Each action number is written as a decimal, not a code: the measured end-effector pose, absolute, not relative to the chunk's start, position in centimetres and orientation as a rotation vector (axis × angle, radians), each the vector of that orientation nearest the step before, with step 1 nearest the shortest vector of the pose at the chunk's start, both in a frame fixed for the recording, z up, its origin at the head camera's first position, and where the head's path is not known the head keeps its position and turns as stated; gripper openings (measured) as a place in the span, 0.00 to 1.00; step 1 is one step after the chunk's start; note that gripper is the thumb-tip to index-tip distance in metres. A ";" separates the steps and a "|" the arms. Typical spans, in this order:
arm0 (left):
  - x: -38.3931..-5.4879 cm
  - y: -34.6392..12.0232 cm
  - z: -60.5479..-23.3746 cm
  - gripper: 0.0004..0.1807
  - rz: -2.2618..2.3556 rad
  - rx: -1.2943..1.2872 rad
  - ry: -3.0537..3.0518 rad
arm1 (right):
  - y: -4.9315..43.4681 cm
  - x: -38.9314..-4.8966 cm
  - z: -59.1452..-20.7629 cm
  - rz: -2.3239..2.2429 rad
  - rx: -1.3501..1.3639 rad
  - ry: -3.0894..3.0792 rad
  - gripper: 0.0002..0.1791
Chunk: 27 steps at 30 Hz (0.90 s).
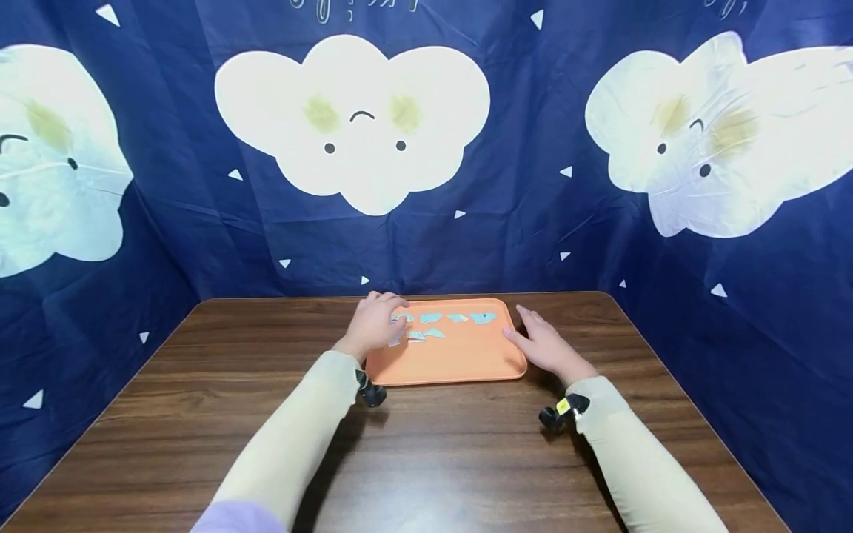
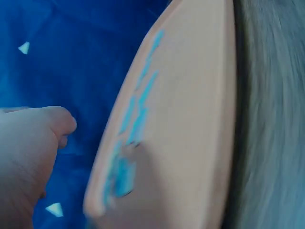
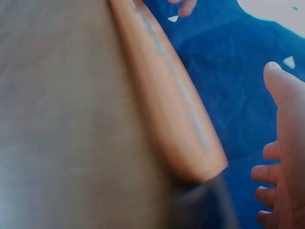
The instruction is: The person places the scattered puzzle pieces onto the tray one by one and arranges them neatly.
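An orange tray (image 1: pixel 466 359) lies flat toward the back of the table. Torn-looking light blue paper pieces (image 1: pixel 483 318), several of them, are spread across its far half in two rough rows. At the tray's left end is my left hand (image 1: pixel 375 323), palm down, its fingers loosely bent and partly covering the leftmost pieces. In the left wrist view its thumb (image 2: pixel 59 121) shows apart from the tray. My right hand (image 1: pixel 545 346) is beside the tray's right rim, thumb spread from the fingers. The right wrist view shows nothing between that thumb (image 3: pixel 281 86) and the fingers.
The dark wooden table (image 1: pixel 453 459) extends in front of the tray and to both sides. A blue curtain (image 1: pixel 426 244) with white clouds and triangles hangs behind the table's far edge and along its sides. Each wrist carries a small black camera (image 1: pixel 370 391).
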<state>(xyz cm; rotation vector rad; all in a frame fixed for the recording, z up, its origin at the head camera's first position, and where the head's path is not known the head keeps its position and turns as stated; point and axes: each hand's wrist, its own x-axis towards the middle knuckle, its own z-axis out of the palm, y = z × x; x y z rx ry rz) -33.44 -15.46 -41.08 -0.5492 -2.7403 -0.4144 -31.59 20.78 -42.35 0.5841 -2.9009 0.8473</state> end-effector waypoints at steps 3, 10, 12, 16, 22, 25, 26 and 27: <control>-32.7 -16.9 -39.5 0.21 -0.370 -0.424 -2.786 | 20.4 -32.5 -39.6 0.699 0.609 -2.892 0.44; -30.4 -18.3 -37.4 0.40 -0.277 -0.338 -2.870 | 18.0 -32.7 -34.3 0.261 0.637 -2.982 0.51; -29.5 -18.2 -37.3 0.47 -0.285 -0.311 -2.905 | 17.1 -32.2 -33.6 0.226 0.644 -3.022 0.53; -27.9 -17.5 -37.7 0.59 -0.289 -0.250 -2.981 | 15.5 -30.5 -33.4 0.169 0.647 -3.078 0.61; -26.5 -16.1 -38.5 0.66 -0.241 -0.234 -3.066 | 13.8 -27.5 -34.8 0.078 0.670 -3.129 0.70; -26.4 -15.7 -38.4 0.66 -0.211 -0.212 -3.098 | 13.4 -27.0 -35.2 0.081 0.645 -3.144 0.69; -26.3 -15.7 -38.3 0.66 -0.217 -0.211 -3.104 | 13.4 -26.9 -35.3 0.091 0.638 -3.146 0.68; -26.3 -15.6 -38.3 0.66 -0.218 -0.212 -3.107 | 13.3 -26.9 -35.3 0.093 0.631 -3.149 0.68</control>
